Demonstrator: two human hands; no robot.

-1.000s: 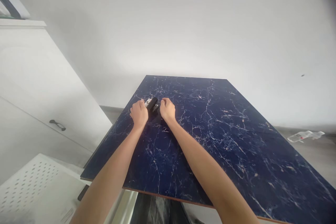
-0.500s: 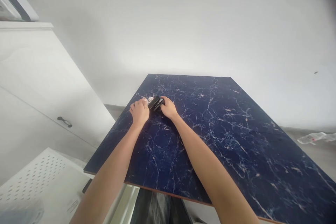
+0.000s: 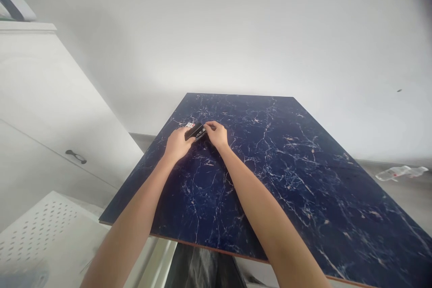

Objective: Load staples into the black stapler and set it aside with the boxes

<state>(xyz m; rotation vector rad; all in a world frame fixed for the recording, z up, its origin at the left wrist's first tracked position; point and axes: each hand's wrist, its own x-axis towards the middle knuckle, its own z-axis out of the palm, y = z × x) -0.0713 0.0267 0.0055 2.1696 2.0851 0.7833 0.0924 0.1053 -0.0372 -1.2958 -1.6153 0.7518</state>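
Observation:
Over the far left part of the blue marbled table (image 3: 270, 180), a small black box (image 3: 195, 132) with pale printing on its near side is between my hands. My left hand (image 3: 177, 144) grips its left end, thumb along the near side. A small white and red printed piece (image 3: 190, 125) shows just behind the box; whether it is joined to it I cannot tell. My right hand (image 3: 217, 134) has thumb and forefinger pinched together at the box's right end. What lies between those fingertips is too small to make out.
A white cabinet (image 3: 60, 99) with a dark handle (image 3: 76, 156) stands at the left. Below it is a white perforated surface (image 3: 40, 229). A pale wall (image 3: 243, 31) rises behind the table. Clear plastic bottles (image 3: 400, 173) lie on the floor at the right.
My left hand has turned and shifted, its thumb now on the box's near side. The box's printed side shows more. My right fingers have drawn into a pinch at its right end.

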